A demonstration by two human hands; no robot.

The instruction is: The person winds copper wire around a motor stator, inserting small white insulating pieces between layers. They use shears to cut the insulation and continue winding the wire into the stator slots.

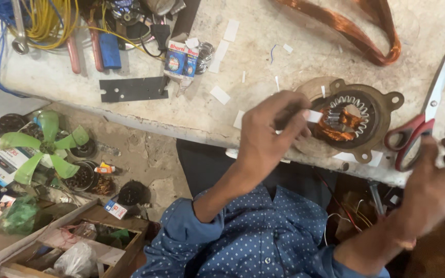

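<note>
**Copper windings, white paper strip**

Copper coils fill the slots of the round motor stator, which lies flat at the near edge of the counter. The left hand hovers just beside it, fingers pinched together on a narrow white paper strip whose free end points at the windings. Judging by this, the strip should go in straight along a slot, held near its tip so it does not buckle. The right hand is blurred at the counter's edge, just beside the red-handled scissors; whether its fingers are apart or closed I cannot tell.

More white paper slips lie scattered nearby. A small blue-and-white box stands further back, a flat black plate beside it. On the floor sit a green fan blade and a small orange-and-white tube.
</note>
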